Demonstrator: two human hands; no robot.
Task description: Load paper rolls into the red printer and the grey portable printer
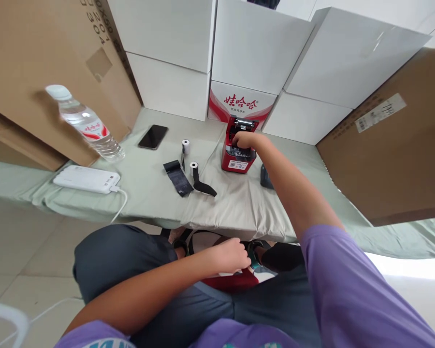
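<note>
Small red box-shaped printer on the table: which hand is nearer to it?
Right. The right hand rests on top of the small red box-shaped printer; the left hand is down at the lap, below the table edge.

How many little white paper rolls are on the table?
2. One small white paper roll stands nearer the black phone; the other white roll stands closer to the table edge, by the red printer. More may be hidden.

Glossy red plastic printer [238,153]; beside it, matt white paper rolls [185,145], a glossy black phone [152,137] and a clear plastic bottle [87,124] on wrinkled pale-green cloth [235,203].
</note>
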